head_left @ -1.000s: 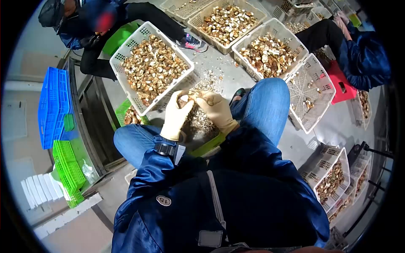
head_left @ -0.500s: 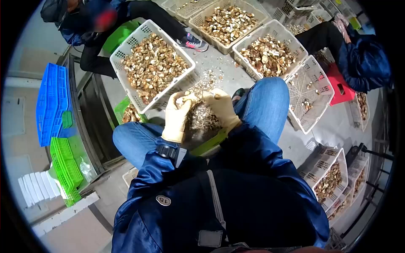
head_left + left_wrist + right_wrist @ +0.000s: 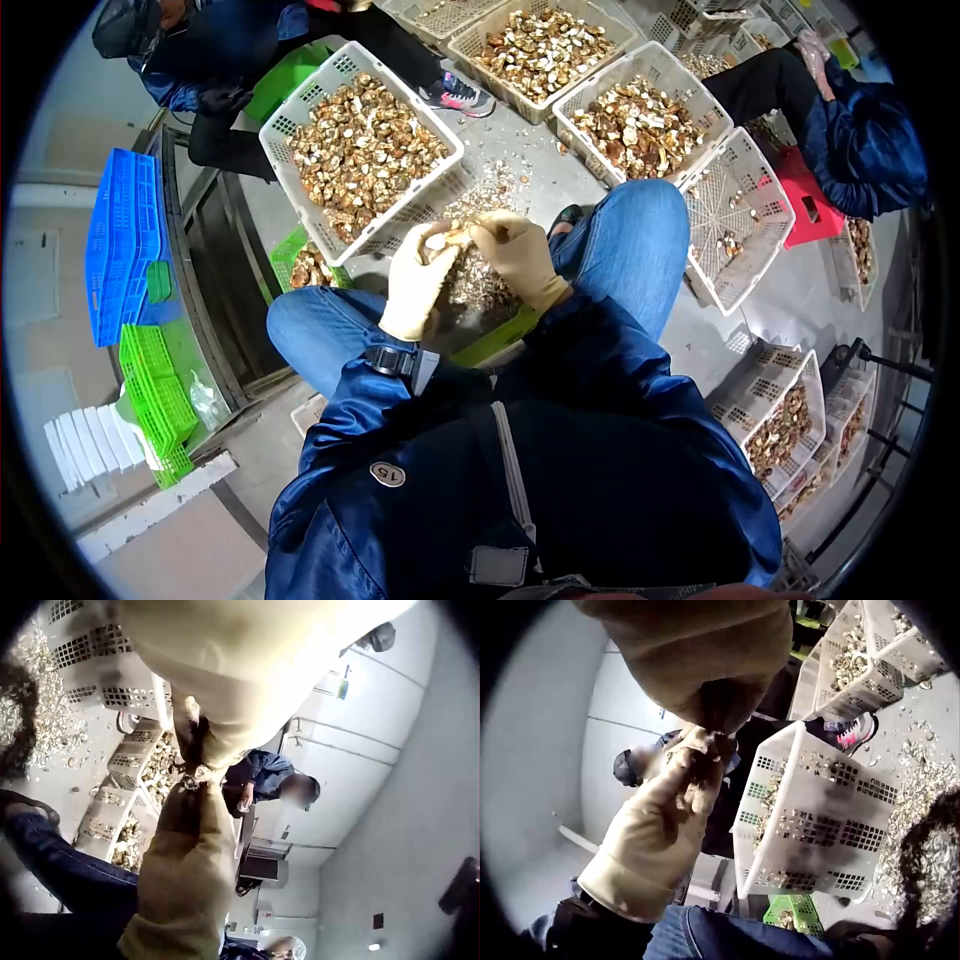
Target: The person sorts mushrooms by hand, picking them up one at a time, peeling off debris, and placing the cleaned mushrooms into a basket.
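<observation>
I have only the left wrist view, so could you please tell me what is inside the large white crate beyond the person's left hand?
Observer: In the head view, that white crate, just beyond the left hand, holds a great many brown and pale pieces.

Operator: Thank you; is there any other container close to the person's left knee?

Observer: Yes, a small green basket with brownish bits in it stands just beyond the knee, beside that crate.
</observation>
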Action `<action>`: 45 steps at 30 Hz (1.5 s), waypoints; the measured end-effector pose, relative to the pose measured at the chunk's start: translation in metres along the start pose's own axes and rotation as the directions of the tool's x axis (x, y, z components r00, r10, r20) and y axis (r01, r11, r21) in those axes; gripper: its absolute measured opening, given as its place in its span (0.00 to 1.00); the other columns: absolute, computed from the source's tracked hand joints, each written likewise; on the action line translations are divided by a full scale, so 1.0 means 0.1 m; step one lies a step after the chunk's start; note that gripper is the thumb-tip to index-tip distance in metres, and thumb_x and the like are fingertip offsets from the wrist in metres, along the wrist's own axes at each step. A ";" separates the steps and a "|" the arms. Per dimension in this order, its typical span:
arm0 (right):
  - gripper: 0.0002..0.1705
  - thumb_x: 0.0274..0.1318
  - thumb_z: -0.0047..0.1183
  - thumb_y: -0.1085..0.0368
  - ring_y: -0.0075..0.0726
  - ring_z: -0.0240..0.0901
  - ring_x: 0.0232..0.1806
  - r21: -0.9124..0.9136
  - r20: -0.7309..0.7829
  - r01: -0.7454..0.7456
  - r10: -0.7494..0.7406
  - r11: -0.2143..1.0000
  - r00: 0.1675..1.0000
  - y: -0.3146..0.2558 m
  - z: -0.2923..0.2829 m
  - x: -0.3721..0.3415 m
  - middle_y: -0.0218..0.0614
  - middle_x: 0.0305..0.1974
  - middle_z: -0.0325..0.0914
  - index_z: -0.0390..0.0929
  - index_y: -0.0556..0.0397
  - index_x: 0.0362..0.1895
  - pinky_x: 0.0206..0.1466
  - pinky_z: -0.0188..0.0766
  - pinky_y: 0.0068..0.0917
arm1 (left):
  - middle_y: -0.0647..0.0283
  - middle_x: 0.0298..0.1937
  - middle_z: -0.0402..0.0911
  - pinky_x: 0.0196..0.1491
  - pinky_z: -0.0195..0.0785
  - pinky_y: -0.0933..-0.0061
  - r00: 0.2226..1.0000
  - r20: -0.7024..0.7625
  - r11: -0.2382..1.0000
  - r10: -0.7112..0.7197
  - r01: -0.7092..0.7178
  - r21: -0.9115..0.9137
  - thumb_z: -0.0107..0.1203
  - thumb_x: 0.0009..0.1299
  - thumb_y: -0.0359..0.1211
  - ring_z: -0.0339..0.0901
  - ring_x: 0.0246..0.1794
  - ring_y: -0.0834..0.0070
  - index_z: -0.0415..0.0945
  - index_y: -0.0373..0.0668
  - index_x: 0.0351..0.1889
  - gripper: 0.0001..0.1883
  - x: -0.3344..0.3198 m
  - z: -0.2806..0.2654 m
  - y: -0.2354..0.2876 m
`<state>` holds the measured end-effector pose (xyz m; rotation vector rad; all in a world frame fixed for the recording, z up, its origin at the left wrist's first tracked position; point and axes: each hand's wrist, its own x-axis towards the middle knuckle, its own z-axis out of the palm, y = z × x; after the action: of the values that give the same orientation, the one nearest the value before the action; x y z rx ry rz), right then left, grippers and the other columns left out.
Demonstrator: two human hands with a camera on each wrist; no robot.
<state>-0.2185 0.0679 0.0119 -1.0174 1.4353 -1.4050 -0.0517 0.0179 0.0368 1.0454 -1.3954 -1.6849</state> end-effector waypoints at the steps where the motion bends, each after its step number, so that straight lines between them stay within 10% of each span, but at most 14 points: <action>1: 0.10 0.60 0.60 0.64 0.14 0.63 0.25 0.181 0.008 -0.197 0.198 0.964 0.980 -0.11 0.00 0.00 0.23 0.21 0.74 0.84 0.58 0.32 0.27 0.60 0.20 | 0.57 0.54 0.79 0.57 0.71 0.77 1.000 -0.027 0.992 -0.004 0.007 0.127 0.55 0.68 0.20 0.78 0.52 0.75 0.70 0.32 0.58 0.19 0.00 0.03 0.15; 4: 0.11 0.61 0.59 0.64 0.13 0.64 0.27 0.052 -0.067 -0.416 0.419 0.908 0.906 0.06 -0.06 0.07 0.21 0.25 0.76 0.84 0.61 0.39 0.28 0.60 0.18 | 0.56 0.54 0.79 0.57 0.72 0.76 0.997 -0.073 0.999 -0.006 0.003 -0.035 0.57 0.67 0.21 0.78 0.52 0.74 0.69 0.32 0.59 0.21 0.07 -0.07 0.01; 7: 0.11 0.61 0.60 0.64 0.12 0.64 0.28 0.401 -0.023 -0.116 0.136 0.909 0.990 0.13 0.11 0.03 0.22 0.27 0.77 0.84 0.60 0.39 0.29 0.61 0.18 | 0.57 0.54 0.79 0.57 0.72 0.76 0.998 -0.056 0.999 -0.005 0.003 -0.037 0.57 0.67 0.20 0.78 0.52 0.75 0.69 0.32 0.58 0.21 0.07 -0.14 -0.06; 14: 0.09 0.59 0.60 0.65 0.16 0.64 0.26 -0.063 0.108 0.044 -0.037 0.997 0.993 0.01 0.02 0.00 0.25 0.24 0.76 0.81 0.58 0.31 0.28 0.63 0.21 | 0.58 0.51 0.81 0.55 0.72 0.77 0.996 0.035 0.991 -0.078 0.073 0.115 0.59 0.68 0.23 0.78 0.50 0.76 0.71 0.31 0.55 0.18 0.00 -0.12 0.05; 25: 0.12 0.63 0.60 0.61 0.14 0.66 0.27 0.324 0.155 -0.212 0.169 0.922 0.973 0.08 0.05 0.02 0.22 0.25 0.77 0.83 0.58 0.33 0.30 0.63 0.20 | 0.56 0.57 0.75 0.59 0.72 0.74 0.994 0.056 0.899 -0.098 0.112 -0.424 0.55 0.68 0.19 0.76 0.55 0.74 0.63 0.33 0.64 0.25 0.06 -0.28 -0.26; 32: 0.10 0.61 0.60 0.63 0.14 0.64 0.26 0.108 0.093 -0.047 0.037 0.993 0.995 0.02 0.09 0.00 0.24 0.25 0.76 0.82 0.60 0.35 0.29 0.62 0.18 | 0.59 0.52 0.75 0.57 0.72 0.72 0.963 0.118 0.886 -0.241 0.268 -0.379 0.59 0.71 0.29 0.77 0.47 0.72 0.59 0.32 0.68 0.30 0.04 -0.26 -0.19; 34: 0.12 0.62 0.61 0.64 0.12 0.63 0.27 0.087 0.147 -0.046 0.033 0.995 0.989 0.08 0.08 0.01 0.21 0.29 0.77 0.82 0.61 0.44 0.30 0.61 0.15 | 0.61 0.52 0.77 0.53 0.72 0.74 0.976 0.108 0.961 -0.191 0.208 -0.179 0.59 0.71 0.29 0.77 0.46 0.76 0.63 0.33 0.67 0.27 0.04 -0.27 -0.14; 41: 0.11 0.58 0.60 0.65 0.30 0.78 0.35 0.002 0.105 0.079 -0.079 0.997 0.991 -0.08 0.08 -0.02 0.34 0.22 0.75 0.77 0.57 0.25 0.38 0.71 0.26 | 0.59 0.54 0.80 0.58 0.69 0.74 0.988 0.071 0.930 -0.135 0.102 0.352 0.57 0.66 0.23 0.76 0.54 0.72 0.73 0.36 0.61 0.23 0.04 -0.34 0.03; 45: 0.09 0.59 0.59 0.65 0.23 0.71 0.25 -0.101 0.033 0.030 -0.027 0.994 0.999 -0.13 0.09 -0.02 0.35 0.23 0.77 0.80 0.57 0.28 0.31 0.68 0.24 | 0.62 0.50 0.82 0.33 0.72 0.86 0.968 0.170 0.884 0.182 -0.237 0.404 0.58 0.68 0.23 0.78 0.37 0.84 0.72 0.37 0.62 0.23 0.07 -0.36 -0.24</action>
<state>-0.2094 0.0670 0.0246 -1.1239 1.4868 -1.3412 -0.0229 0.0006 0.0090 0.9794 -1.9443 -1.3395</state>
